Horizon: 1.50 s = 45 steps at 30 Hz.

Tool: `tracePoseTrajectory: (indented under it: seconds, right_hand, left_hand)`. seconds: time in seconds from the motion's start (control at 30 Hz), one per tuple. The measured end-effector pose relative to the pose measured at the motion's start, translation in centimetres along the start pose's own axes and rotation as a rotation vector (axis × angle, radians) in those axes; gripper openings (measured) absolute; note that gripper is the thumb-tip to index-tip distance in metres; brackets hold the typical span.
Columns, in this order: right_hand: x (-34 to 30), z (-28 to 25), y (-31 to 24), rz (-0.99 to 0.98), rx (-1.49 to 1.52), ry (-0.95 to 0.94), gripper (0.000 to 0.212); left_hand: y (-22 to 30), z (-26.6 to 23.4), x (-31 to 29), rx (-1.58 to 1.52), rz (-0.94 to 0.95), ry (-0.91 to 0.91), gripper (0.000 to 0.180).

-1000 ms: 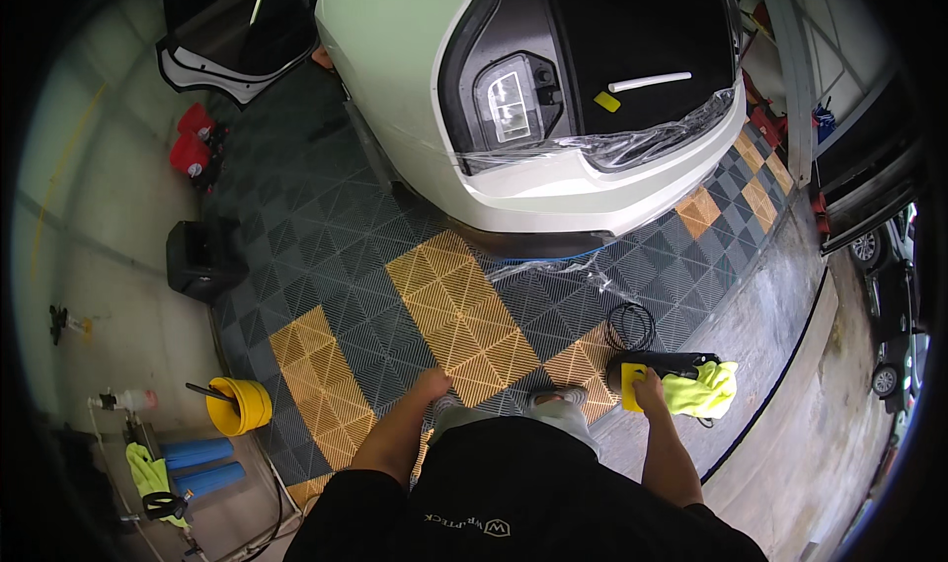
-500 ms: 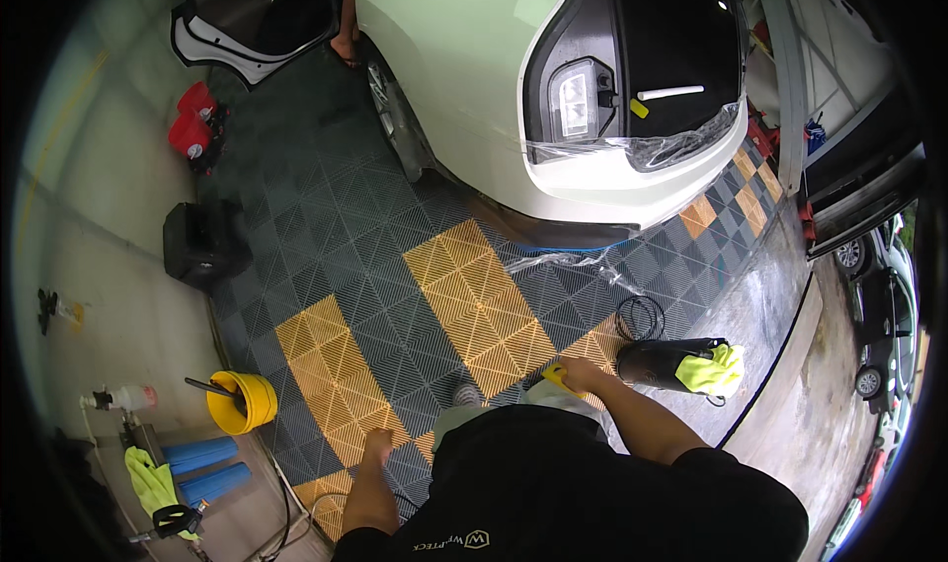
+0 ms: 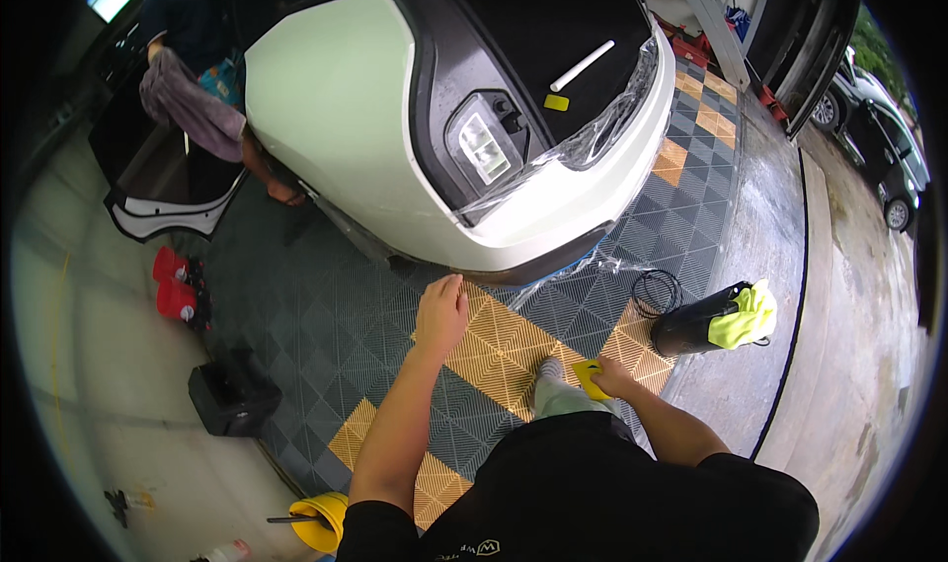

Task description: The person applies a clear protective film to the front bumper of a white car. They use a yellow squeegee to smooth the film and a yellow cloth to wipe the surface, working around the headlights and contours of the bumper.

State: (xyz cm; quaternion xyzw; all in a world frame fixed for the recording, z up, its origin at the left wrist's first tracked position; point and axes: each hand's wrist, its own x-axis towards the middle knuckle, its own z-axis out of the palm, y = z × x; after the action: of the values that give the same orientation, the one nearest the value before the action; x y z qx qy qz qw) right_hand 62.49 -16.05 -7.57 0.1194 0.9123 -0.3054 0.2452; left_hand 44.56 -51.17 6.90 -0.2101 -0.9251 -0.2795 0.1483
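Observation:
My right hand (image 3: 616, 377) grips a yellow squeegee card (image 3: 590, 378), held low in front of my body. My left hand (image 3: 441, 317) reaches forward toward the rear corner of the car, loosely open with nothing seen in it. A pale car body (image 3: 336, 118) stands ahead, its rear open. Clear film (image 3: 622, 108) hangs crumpled along the rear bumper (image 3: 592, 201), with loose ends trailing below. On the dark rear boot area lie a white tube (image 3: 583, 66) and a small yellow block (image 3: 556, 103). Beside them is the tail lamp (image 3: 484, 147).
A black cylinder (image 3: 686, 327) with a lime cloth (image 3: 747, 315) stands to my right, beside a coiled black cable (image 3: 656, 293). Left are a black case (image 3: 235, 399), red buckets (image 3: 176, 283) and a yellow bucket (image 3: 321, 524). Another person (image 3: 188, 29) holds a towel (image 3: 188, 103) by the open door.
My left hand has risen and stretched forward toward the car. The view has shifted, and I stand nearer the bumper. The squeegee card stays in my right hand. The other person shows more fully.

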Motion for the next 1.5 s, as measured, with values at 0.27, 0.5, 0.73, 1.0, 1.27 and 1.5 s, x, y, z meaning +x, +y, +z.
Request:
tracePoseTrajectory:
  seconds: [0.27, 0.5, 0.73, 1.0, 1.27, 1.5]
  right_hand:
    - [7.8, -0.2, -6.8, 0.139, 0.68, 0.171, 0.038]
    - [10.5, 0.6, -17.8, 0.055, 1.087, 0.161, 0.043]
    - [16.5, 7.5, -33.1, 0.073, 1.483, 0.574, 0.031]
    - [23.5, 10.0, -45.5, 0.142, 2.02, 1.093, 0.032]
    - [25.6, 9.1, -45.3, 0.269, 1.93, 1.324, 0.039]
    - [25.3, 8.7, -45.7, 0.265, 1.843, 1.355, 0.036]
  left_hand:
    - [-1.9, 1.5, 19.6, 0.474, 0.227, -0.543, 0.031]
    - [-3.5, 6.7, 26.2, 0.498, 0.234, -1.001, 0.04]
    - [-4.5, 10.1, 29.3, 0.424, 0.448, -1.338, 0.017]
    - [-4.8, 8.1, 29.7, 0.549, 0.558, -1.406, 0.006]
    - [-4.3, 7.2, 28.5, 0.425, 0.59, -1.353, 0.004]
    - [-6.2, 6.9, 29.1, 0.269, 0.525, -1.347, 0.018]
